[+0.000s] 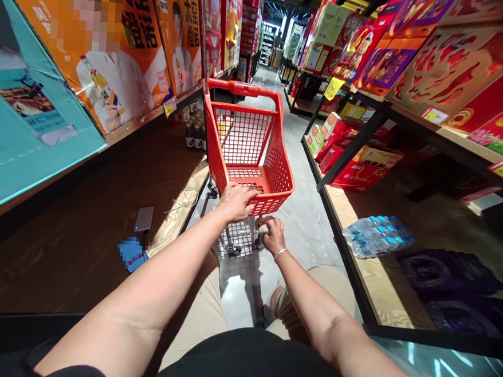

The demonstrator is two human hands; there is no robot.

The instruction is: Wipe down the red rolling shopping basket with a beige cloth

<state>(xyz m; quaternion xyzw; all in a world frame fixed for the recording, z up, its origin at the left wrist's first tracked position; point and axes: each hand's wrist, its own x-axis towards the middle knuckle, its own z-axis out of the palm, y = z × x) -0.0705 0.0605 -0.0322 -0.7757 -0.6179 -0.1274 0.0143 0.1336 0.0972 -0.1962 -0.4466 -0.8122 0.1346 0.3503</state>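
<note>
A red plastic shopping cart [279, 156] stands in the aisle in front of me, its basket bare inside and its handle at the far end. My left hand [235, 203] is closed over the near rim of the basket, fingers curled to the inner side. Lower and to the right, my right hand [273, 233] is curled at the cart's grey lower frame, just under the basket; its fingertips are partly hidden. A bracelet circles my right wrist. Below the hands, a caster wheel [232, 248] of the cart rests on the floor.
On the left shelf board lie a power bank [143, 219], a thin cable [185, 198] and a blue item [132, 255]. Bottled water in a shrink-wrapped pack [377, 236] sits on the low right shelf. Large orange cartons [126, 70] and red gift boxes [367, 169] line both sides.
</note>
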